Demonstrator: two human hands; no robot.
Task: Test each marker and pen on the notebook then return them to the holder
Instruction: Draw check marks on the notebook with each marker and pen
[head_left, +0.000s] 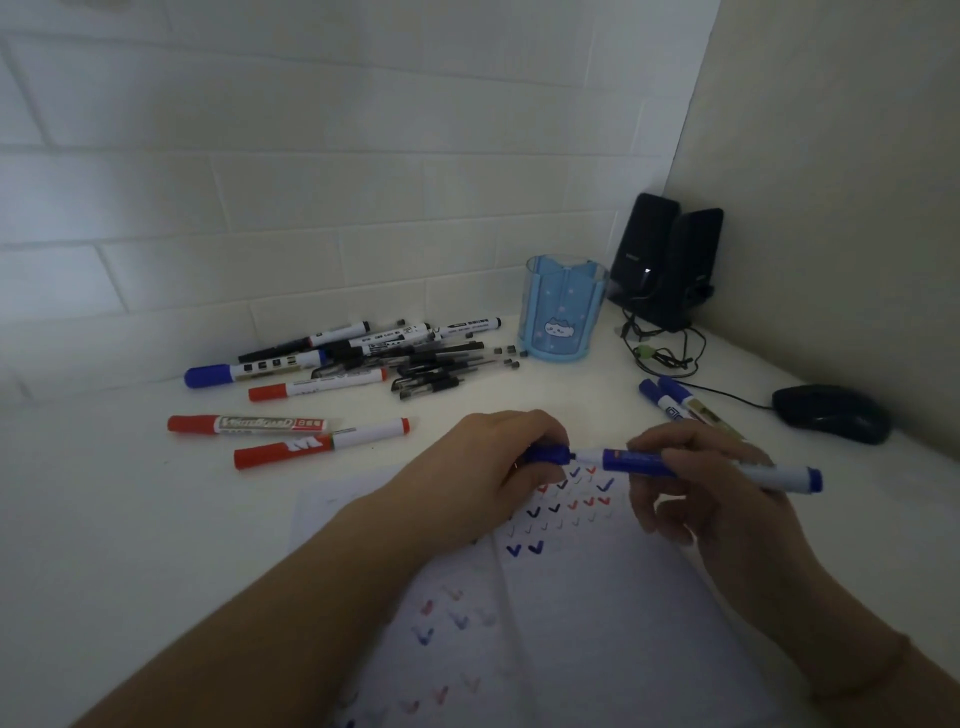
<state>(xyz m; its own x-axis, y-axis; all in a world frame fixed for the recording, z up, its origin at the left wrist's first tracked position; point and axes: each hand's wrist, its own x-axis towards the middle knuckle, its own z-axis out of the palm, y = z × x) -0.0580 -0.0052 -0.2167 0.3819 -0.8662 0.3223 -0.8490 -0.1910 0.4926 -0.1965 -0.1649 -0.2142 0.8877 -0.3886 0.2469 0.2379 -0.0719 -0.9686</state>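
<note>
Left hand (498, 457) pinches blue cap (550, 455), right hand (691, 467) grips marker (644, 462) barrel over notebook (597, 597), aligned for capping/uncapping.

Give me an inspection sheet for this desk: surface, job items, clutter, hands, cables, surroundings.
Surface: white desk, dimly lit.
Job's things: open notebook covered in red and blue ticks; blue holder looks empty; pile of markers and pens lying at left; two blue markers at right.
Clutter: black mouse; two black speakers in the corner.
Hands: left hand grips a blue cap; right hand holds the blue marker, cap and tip just apart.
Cables: tangled cable beside the speakers.
Surroundings: white tiled wall.
</note>
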